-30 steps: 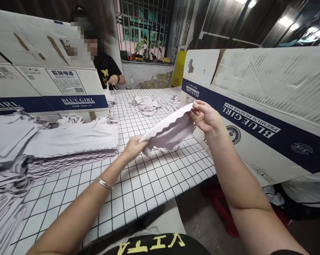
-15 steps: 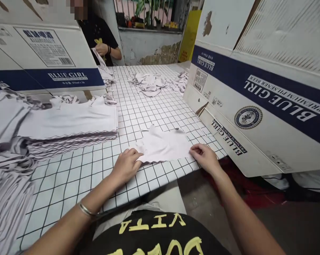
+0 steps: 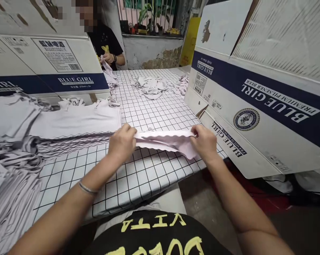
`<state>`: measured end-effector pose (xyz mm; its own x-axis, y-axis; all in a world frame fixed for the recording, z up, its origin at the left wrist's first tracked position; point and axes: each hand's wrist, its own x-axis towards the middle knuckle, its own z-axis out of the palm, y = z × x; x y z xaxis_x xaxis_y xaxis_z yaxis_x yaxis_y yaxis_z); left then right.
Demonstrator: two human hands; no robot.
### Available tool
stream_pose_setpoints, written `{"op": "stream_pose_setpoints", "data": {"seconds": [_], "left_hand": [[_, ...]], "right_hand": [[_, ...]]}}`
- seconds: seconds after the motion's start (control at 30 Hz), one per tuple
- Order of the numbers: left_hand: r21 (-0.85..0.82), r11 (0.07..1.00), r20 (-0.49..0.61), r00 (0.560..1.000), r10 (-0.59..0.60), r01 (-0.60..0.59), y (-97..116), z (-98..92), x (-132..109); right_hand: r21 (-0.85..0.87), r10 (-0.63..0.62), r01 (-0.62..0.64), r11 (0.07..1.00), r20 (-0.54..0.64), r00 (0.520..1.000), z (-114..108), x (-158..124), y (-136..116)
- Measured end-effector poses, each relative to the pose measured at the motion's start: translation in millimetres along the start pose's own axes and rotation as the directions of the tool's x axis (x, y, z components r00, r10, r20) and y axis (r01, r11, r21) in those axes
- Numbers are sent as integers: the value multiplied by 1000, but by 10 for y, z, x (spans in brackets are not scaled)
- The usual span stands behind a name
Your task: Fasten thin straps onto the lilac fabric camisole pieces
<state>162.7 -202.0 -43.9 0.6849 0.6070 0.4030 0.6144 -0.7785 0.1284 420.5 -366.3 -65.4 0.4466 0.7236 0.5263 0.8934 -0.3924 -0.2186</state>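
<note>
A pale pink garment with a wavy hem is stretched between my two hands, its hem edge gaping open toward me. My left hand is closed on its left end, near the folded stack. At the other end my right hand pinches the cloth, and a corner droops below the fingers. Just left of my left hand lies a stack of matching pale garments, wavy hems toward me. The garment's far side is hidden behind its raised edge.
A checked cloth covers the table. Cardboard boxes stand at left and right. Loose garments lie further back. More piled cloth fills the near left. Across the table, a person handles similar cloth.
The garment lay flat on the table; both hands have lifted its near edge up and away from me, parting its layers. The view has shifted slightly.
</note>
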Motion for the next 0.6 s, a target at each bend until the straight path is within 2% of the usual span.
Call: {"op": "stream_pose_setpoints", "data": {"seconds": [0.07,0.13,0.2,0.23,0.3,0.37,0.4,0.47,0.53,0.6], "left_hand": [[-48,997,44,997,-65,67,-150,-82,369],[-82,990,94,989,-110,118,-248,-212,867],[-136,965,215,958,-191,223,-297,-408,1405],[-181,947,232,948,-220,264,-307,-529,1653],[-248,922,194,948,-252,296,-305,-793,2037],[-270,925,111,963,-246,267,-278,-1022,2213],[-262,934,71,970,-232,242,-258,-1097,2211],[-230,955,9,982,-190,186,-208,-1118,2021],[-190,970,-6,988,-157,153,-156,-942,1599],[-161,975,63,988,-144,152,-109,-601,1000]], "right_hand": [[-32,91,-89,996,64,994,-160,345,216],[3,177,-180,984,164,970,-308,805,329],[78,267,-300,951,286,920,-465,1327,353],[117,315,-371,921,336,888,-553,1582,342],[221,375,-477,851,379,846,-739,2011,298],[324,396,-510,797,358,846,-899,2260,258],[369,387,-500,783,341,857,-952,2302,249],[425,337,-461,779,336,879,-976,2209,260],[435,290,-437,787,363,885,-878,1895,306],[389,269,-438,810,418,868,-675,1406,372]]}}
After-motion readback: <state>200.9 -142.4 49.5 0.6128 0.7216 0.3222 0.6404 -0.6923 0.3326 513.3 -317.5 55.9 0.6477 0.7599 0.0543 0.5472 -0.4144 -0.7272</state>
